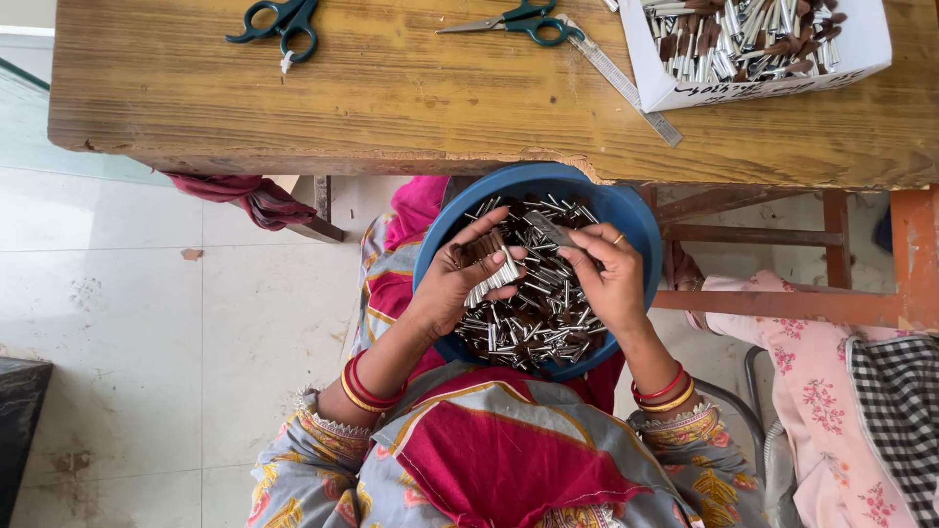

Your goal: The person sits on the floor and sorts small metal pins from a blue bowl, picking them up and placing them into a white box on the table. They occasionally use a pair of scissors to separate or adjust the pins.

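Note:
A round blue basin [634, 217] rests on my lap, full of small silver metal tubes with dark brown tips [533, 328]. My left hand [460, 279] grips a bundle of these tubes [492, 269], brown ends up, over the basin. My right hand [606, 279] hovers beside it and pinches a single silver tube [554, 231] between thumb and fingers, close to the bundle. Both wrists wear red and gold bangles.
A worn wooden table [411, 98] spans the top. On it lie two green-handled scissors [279, 24] [518, 22], a metal ruler [626, 86] and a white cardboard box [763, 83] full of the same tubes. Another person's floral sleeve [812, 372] is at right. Tiled floor at left.

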